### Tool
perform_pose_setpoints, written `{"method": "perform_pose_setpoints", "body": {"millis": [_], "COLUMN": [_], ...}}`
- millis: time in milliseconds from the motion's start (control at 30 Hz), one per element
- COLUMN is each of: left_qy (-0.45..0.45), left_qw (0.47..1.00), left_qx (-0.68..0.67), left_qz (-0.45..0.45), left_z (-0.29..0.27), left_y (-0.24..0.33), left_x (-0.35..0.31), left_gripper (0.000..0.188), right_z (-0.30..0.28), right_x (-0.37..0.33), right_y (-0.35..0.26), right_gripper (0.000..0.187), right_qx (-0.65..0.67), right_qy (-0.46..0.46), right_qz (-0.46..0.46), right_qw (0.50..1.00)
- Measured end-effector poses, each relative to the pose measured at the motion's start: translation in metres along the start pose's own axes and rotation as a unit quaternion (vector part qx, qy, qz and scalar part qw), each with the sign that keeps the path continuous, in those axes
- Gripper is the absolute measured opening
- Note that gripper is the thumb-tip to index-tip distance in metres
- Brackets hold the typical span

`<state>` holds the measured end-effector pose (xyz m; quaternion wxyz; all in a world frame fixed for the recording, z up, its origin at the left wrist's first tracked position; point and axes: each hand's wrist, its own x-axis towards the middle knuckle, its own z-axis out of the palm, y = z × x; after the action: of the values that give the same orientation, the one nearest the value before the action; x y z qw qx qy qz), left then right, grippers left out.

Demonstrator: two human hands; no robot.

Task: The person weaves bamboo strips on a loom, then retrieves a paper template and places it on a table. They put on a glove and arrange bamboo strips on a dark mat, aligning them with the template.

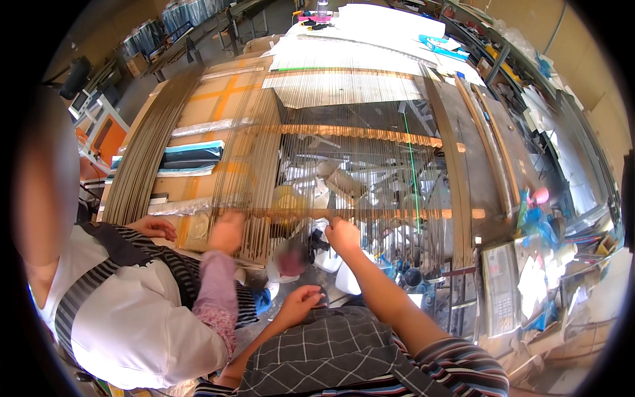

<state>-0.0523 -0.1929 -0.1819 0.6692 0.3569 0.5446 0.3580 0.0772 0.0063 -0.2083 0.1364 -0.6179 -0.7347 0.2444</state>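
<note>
Long brown strands hang stretched in rows over a large work frame. Across them runs a notched wooden bar. My right hand reaches forward to this bar, fingers closed among the strands; what the fingertips pinch is too small to make out. Close to my body, above the dark checked apron, my left hand is held with its fingers curled together, and anything in them is hidden. At my left, a co-worker's blurred hand is at the strands, and their other hand rests near the frame's edge.
A second notched bar crosses farther off. Beneath the strands lie white containers and mixed clutter. White sheets cover the far end. A keypad panel and a crowded shelf stand at the right. The co-worker is close on my left.
</note>
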Motion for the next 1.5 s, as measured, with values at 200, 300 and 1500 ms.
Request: {"method": "perform_pose_setpoints", "body": {"millis": [200,300,1500], "left_qy": [0.001,0.000,-0.454], "left_qw": [1.000,1.000,0.747], "left_qx": [-0.016,-0.003,0.369], "left_qz": [-0.004,-0.002,-0.316], "left_z": [-0.002,-0.004,0.570], "left_y": [0.004,0.001,-0.236], "left_x": [0.000,0.004,0.013], "left_gripper": [0.028,0.032,0.031], "right_z": [0.006,-0.009,0.002], "right_x": [0.001,-0.014,-0.668], "right_y": [0.003,0.004,0.363], "right_gripper": [0.024,0.023,0.026], "right_qx": [-0.017,0.014,0.265], "right_qy": [0.038,0.091,0.235], "right_qz": [-0.012,-0.018,0.664], "right_qw": [0.999,0.996,0.658]}}
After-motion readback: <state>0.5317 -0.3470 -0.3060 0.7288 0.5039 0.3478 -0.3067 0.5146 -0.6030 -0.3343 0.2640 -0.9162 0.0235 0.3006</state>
